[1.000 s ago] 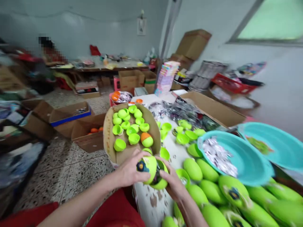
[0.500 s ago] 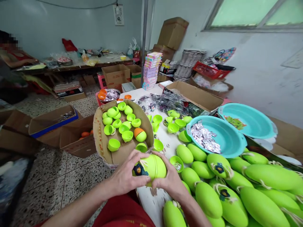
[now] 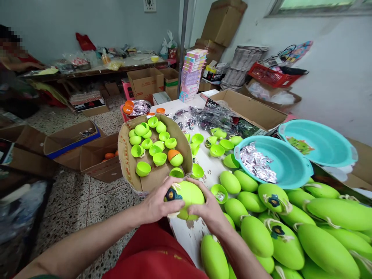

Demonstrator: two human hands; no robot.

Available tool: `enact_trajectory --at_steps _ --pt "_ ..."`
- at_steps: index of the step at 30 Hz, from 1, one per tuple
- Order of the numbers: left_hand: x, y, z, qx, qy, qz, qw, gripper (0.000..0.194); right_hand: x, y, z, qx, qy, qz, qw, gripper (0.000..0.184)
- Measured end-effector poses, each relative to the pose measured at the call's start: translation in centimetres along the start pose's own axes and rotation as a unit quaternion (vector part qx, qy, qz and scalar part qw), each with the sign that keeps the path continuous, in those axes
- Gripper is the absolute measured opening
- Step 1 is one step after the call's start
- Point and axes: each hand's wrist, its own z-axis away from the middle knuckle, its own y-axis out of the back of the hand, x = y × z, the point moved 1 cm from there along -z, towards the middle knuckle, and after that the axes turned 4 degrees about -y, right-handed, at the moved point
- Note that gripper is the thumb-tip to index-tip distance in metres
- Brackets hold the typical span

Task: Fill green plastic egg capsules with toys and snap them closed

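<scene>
1. left grip and right grip are clamping one green egg between them.
2. two turquoise basins are standing beyond the right grip.
3. one cardboard tray is lying beyond both.

Green eggs crowd right hand; room above cardboard tray.

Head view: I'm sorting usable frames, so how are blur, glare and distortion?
Head view: held egg fairly sharp, lower left dim and soft; head view: silvery packets glint; head view: eggs toward the right edge look stretched.
</scene>
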Motion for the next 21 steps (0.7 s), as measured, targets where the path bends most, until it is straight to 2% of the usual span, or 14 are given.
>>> enact_trajectory --at_steps 2,4,6,8,10,12,16,21 --pt "0.1 -0.4 -0.5 0.017 0.057 0.072 0.996 0.052 0.2 0.6 0.1 -0.018 0.006 -0.008 1.000 0.108" --pt "0.0 -1.2 -0.9 0.009 0.117 0.176 0.977 0.055 0.2 1.0 0.4 -0.056 0.006 -0.003 0.998 0.113" --pt "0.0 -2.2 -0.9 0.008 0.164 0.272 0.948 0.055 0.1 1.1 1.0 -0.081 -0.002 -0.013 0.997 0.103" --pt "0.0 -3.2 -0.8 0.037 0.182 0.316 0.930 0.052 0.0 1.0 1.5 -0.084 -0.002 -0.036 0.996 0.091" --pt "0.1 -3.9 -0.7 0.067 0.182 0.320 0.927 0.048 0.1 0.8 1.7 -0.077 0.001 -0.060 0.995 0.087" --pt "0.1 -4.3 -0.7 0.068 0.180 0.309 0.931 0.046 0.7 0.6 1.8 -0.065 0.007 -0.084 0.994 0.088" --pt "-0.9 -4.1 -1.9 0.018 0.210 0.277 0.937 0.046 2.9 0.8 1.0 -0.052 -0.031 -0.101 0.993 0.087" --pt "-2.0 -3.3 -5.0 -0.042 0.218 0.272 0.936 0.069 3.4 3.0 -0.7 -0.020 -0.049 -0.100 0.994 0.083"
